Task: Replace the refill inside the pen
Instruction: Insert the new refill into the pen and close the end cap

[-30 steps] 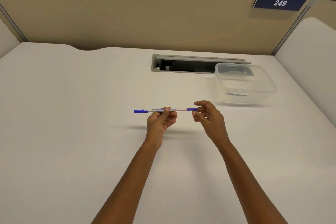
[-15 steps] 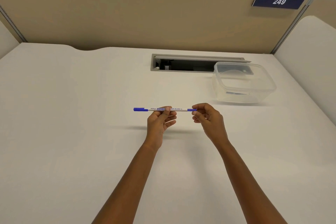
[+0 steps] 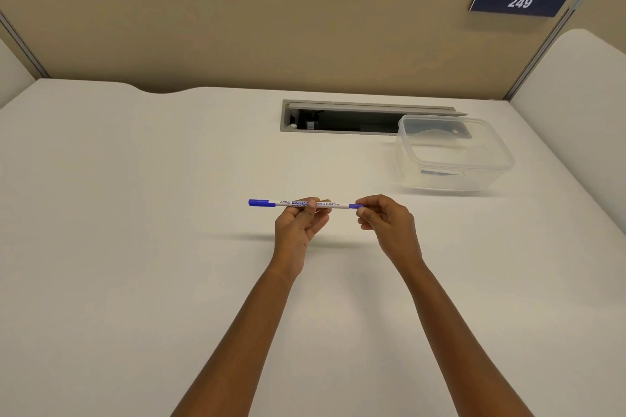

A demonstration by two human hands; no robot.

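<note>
The pen point(image 3: 330, 204) is being held level in the air above the white table point(image 3: 135, 220), near its middle and in front of the person. Its white barrel, printed with blue lettering, is being gripped near the middle by the left hand point(image 3: 298, 227), whose thumb and curled fingers are closed round it, palm turned upward. The blue cap point(image 3: 261, 202) is being left free, sticking out to the left of that hand. The short blue piece at the opposite end point(image 3: 355, 206) is being pinched between the thumb and fingertips of the right hand point(image 3: 389, 223), the remaining fingers being kept curled beneath. The two hands are being kept apart, with a stretch of bare barrel showing between them. A thin shadow is being cast on the table below the pen.

A clear plastic container point(image 3: 487, 166) without a lid is being kept on the table to the far right, well apart from the hands; something small and dark is lying in it, too blurred to be made out. Just beside it, a long open slot point(image 3: 338, 120) is being shown in the tabletop. A dark plate numbered 249 point(image 3: 520, 2) is being carried by the beige partition point(image 3: 237, 27) behind.
</note>
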